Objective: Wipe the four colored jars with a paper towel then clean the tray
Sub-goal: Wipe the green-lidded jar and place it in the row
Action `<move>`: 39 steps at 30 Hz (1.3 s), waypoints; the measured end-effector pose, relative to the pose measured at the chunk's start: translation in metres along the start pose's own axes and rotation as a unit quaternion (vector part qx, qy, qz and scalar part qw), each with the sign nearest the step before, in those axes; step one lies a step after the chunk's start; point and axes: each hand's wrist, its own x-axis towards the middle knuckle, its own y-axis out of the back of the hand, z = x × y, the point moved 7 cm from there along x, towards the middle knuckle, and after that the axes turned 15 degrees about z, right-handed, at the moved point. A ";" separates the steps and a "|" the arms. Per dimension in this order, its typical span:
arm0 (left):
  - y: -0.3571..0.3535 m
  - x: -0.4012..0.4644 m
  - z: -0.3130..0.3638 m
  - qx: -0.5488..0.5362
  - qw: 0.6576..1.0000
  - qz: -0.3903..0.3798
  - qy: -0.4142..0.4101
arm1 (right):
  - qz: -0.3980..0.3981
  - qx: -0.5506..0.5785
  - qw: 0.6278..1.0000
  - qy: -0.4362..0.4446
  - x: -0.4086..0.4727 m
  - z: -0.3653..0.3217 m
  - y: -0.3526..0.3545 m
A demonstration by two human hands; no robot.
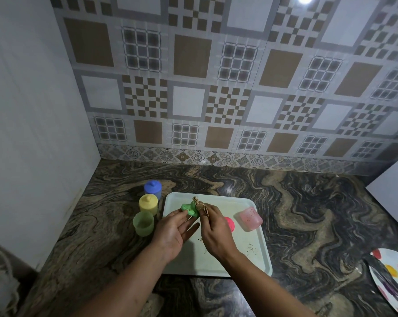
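Two hands met above the pale mint rectangular plastic tray (259, 255), which sat near the middle of the dark veined stone surface (307, 213). The left hand (173, 232) pinched a green plastic jar lid (189, 208) at its fingertips, and the right hand (213, 227) gripped a crumpled brownish paper towel (199, 203) pressed against that lid. On the tray lay a translucent pink plastic jar (250, 218) tipped on its side and a pink lid (230, 223) just beside the right hand, with dark crumbs (251, 249) toward the tray's near right corner. Beside the tray's left edge stood a blue lidded jar (152, 188), a yellow lidded jar (148, 203) and an open green jar (143, 223).
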 end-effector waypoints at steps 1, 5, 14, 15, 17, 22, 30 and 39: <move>0.000 0.000 0.000 0.000 1.000 0.000 -0.004 | 0.003 -0.003 1.000 0.004 0.000 0.000 0.000; 0.004 0.002 0.005 -0.015 1.000 0.016 -0.023 | 0.020 -0.043 0.995 0.088 -0.005 -0.008 0.003; 0.004 -0.001 0.007 -0.026 0.999 0.040 0.009 | 0.024 -0.165 0.966 0.196 -0.010 -0.012 -0.001; 0.005 -0.002 0.006 -0.026 0.999 0.042 0.013 | 0.017 -0.119 0.987 0.105 0.000 -0.005 0.000; 0.008 -0.002 0.005 -0.027 0.998 0.050 0.015 | 0.011 -0.026 0.996 -0.080 0.013 0.008 0.004; 0.009 -0.003 0.016 -0.027 0.999 0.038 0.011 | 0.045 -0.084 0.978 0.184 -0.012 -0.026 0.009; 0.015 -0.005 0.013 -0.013 0.999 0.049 0.002 | -0.051 0.103 0.988 -0.106 0.011 -0.005 -0.009; 0.002 -0.013 0.019 -0.002 1.000 0.023 -0.016 | 0.005 0.036 0.999 0.008 0.014 -0.022 -0.004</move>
